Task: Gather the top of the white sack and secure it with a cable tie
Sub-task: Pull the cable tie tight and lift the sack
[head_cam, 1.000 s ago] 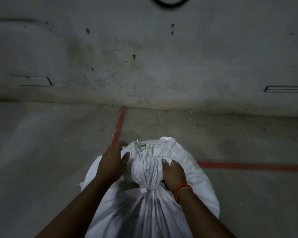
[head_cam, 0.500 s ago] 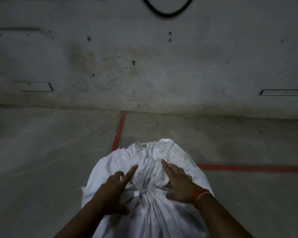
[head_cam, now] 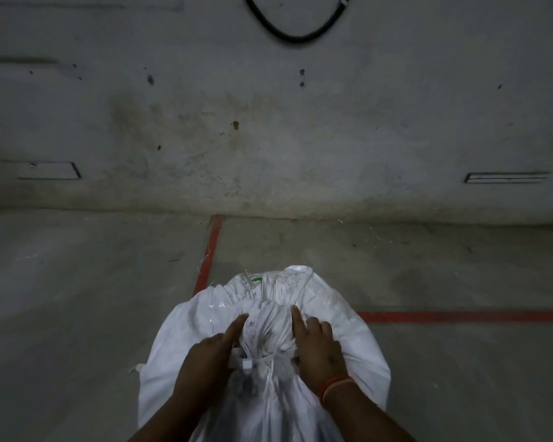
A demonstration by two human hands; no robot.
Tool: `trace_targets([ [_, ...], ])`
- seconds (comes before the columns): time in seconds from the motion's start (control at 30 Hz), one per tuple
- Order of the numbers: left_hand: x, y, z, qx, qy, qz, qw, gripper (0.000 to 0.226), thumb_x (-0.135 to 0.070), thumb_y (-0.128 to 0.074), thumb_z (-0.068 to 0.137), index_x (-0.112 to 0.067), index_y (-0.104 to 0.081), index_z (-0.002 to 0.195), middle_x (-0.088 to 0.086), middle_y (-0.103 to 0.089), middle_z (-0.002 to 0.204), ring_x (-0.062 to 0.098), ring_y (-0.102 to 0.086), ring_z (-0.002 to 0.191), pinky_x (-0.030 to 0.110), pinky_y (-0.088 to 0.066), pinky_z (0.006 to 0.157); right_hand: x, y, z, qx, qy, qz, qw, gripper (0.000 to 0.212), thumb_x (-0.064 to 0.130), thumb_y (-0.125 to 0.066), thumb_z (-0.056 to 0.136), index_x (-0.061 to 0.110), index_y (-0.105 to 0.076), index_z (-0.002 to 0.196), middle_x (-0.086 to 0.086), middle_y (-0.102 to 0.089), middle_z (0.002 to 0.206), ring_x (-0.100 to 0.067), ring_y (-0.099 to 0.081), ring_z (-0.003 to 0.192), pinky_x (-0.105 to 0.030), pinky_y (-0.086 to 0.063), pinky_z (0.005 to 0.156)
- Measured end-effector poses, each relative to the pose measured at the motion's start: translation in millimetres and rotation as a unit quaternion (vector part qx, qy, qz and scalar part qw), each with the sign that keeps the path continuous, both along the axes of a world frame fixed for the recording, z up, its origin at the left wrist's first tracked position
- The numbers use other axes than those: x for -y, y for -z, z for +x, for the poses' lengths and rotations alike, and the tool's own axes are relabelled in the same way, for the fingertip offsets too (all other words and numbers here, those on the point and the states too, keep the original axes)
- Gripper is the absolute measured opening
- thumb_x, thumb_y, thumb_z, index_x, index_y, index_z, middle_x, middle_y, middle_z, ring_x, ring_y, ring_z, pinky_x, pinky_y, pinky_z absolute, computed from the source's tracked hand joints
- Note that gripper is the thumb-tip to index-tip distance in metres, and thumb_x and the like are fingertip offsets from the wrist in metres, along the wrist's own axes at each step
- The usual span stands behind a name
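Both hands flank the gathered neck of the white sack point(head_cam: 268, 393) at lower centre, likely to keep the bunch from loosening. The left hand point(head_cam: 205, 362) and right hand point(head_cam: 320, 349) lie flat with fingers spread, gripping nothing. A cable tie point(head_cam: 247, 365) already rings the neck.

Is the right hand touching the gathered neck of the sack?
Touching. In the head view the right hand lies flat against the bunched neck of the sack, its forefinger running up the side of the bunch with no gap showing.
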State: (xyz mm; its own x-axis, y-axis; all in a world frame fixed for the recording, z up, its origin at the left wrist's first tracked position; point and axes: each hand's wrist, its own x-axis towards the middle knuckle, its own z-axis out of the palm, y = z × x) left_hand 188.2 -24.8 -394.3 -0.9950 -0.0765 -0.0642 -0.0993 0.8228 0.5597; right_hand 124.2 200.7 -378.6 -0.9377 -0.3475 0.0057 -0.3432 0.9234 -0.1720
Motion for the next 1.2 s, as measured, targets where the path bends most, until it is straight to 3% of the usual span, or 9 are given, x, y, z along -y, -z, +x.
trace_targets([
  [0.1,-3,0,-2,-0.017,0.010,0.045,0.999,0.049,-0.049,-0.037,0.093,-0.063,-0.036,0.140,0.011,-0.070,0.123,0.036,-0.067,0.112,0.051,-0.056,0.095,-3,4,-2,0.022,-0.009,-0.018,1.000,0.081,0.001,-0.045,0.086,0.016,-0.009,0.157,-0.015,-0.049,0.137,-0.032,-0.054,0.113,-0.042,-0.050,0.095],
  [0.2,-3,-3,-3,-0.065,0.004,0.006,0.998,0.043,-0.057,-0.045,0.090,-0.054,-0.056,0.132,-0.018,-0.074,0.103,0.009,-0.070,0.096,0.031,-0.057,0.089,-5,5,-2,0.052,-0.017,-0.032,0.998,0.073,0.002,-0.038,0.089,0.012,-0.013,0.157,-0.015,-0.045,0.141,-0.030,-0.057,0.113,-0.036,-0.046,0.101],
  [0.37,10,-15,1,-0.066,-0.012,-0.025,0.997,0.069,-0.025,-0.074,0.075,-0.054,-0.052,0.134,-0.042,-0.063,0.089,-0.015,-0.064,0.085,-0.002,-0.045,0.074,-7,10,-5,0.052,-0.008,-0.080,0.995,0.063,0.008,-0.044,0.085,0.021,-0.041,0.146,-0.007,-0.054,0.130,-0.025,-0.064,0.104,-0.031,-0.051,0.092],
  [0.5,8,-10,0,-0.087,-0.038,0.067,0.993,0.064,-0.006,-0.067,0.085,-0.049,-0.057,0.131,-0.026,-0.068,0.121,-0.008,-0.064,0.111,0.006,-0.047,0.094,-6,7,-8,0.053,-0.007,-0.113,0.992,0.053,0.015,-0.047,0.085,0.023,-0.052,0.138,-0.006,-0.060,0.124,-0.026,-0.065,0.103,-0.033,-0.052,0.088],
  [0.6,-1,-11,-1,-0.077,-0.057,0.164,0.982,0.053,-0.003,-0.063,0.092,-0.039,-0.062,0.130,-0.014,-0.071,0.124,0.004,-0.067,0.115,0.025,-0.052,0.102,-7,6,-14,0.056,-0.013,-0.129,0.990,0.049,0.024,-0.051,0.087,0.023,-0.054,0.136,-0.005,-0.063,0.125,-0.023,-0.064,0.110,-0.031,-0.049,0.092],
  [0.7,-5,-7,-8,-0.107,-0.012,0.134,0.985,0.042,0.003,-0.059,0.094,-0.025,-0.070,0.123,-0.006,-0.075,0.118,0.013,-0.070,0.113,0.028,-0.055,0.099,-9,14,-18,0.043,-0.023,-0.163,0.985,0.058,0.039,-0.041,0.081,0.020,-0.060,0.133,-0.006,-0.068,0.123,-0.023,-0.064,0.114,-0.030,-0.050,0.093],
  [0.8,3,-4,-12,-0.131,-0.027,0.098,0.986,0.021,-0.018,-0.069,0.089,-0.013,-0.075,0.109,0.004,-0.079,0.101,0.023,-0.074,0.099,0.038,-0.059,0.090,-13,20,-29,0.018,-0.028,-0.181,0.983,0.058,0.036,-0.038,0.074,0.017,-0.069,0.119,-0.004,-0.074,0.109,-0.021,-0.070,0.101,-0.025,-0.051,0.085],
  [0.97,24,-43,-43,-0.094,-0.007,0.072,0.993,0.049,-0.014,-0.077,0.060,-0.033,-0.073,0.105,-0.026,-0.056,0.079,-0.007,-0.059,0.074,0.005,-0.043,0.067,-12,-23,-47,-0.006,-0.037,-0.183,0.982,0.034,0.032,-0.048,0.073,0.016,-0.073,0.090,-0.001,-0.072,0.080,-0.019,-0.069,0.070,-0.021,-0.043,0.067],
  [1.2,12,-180,-84,-0.132,-0.030,0.081,0.987,0.028,-0.035,-0.058,0.075,-0.030,-0.077,0.095,-0.025,-0.065,0.084,-0.006,-0.063,0.079,0.003,-0.044,0.076,-18,-161,-89,-0.011,-0.029,-0.184,0.982,0.040,0.036,-0.044,0.070,0.012,-0.073,0.083,-0.007,-0.073,0.080,-0.027,-0.070,0.072,-0.029,-0.052,0.062],
])
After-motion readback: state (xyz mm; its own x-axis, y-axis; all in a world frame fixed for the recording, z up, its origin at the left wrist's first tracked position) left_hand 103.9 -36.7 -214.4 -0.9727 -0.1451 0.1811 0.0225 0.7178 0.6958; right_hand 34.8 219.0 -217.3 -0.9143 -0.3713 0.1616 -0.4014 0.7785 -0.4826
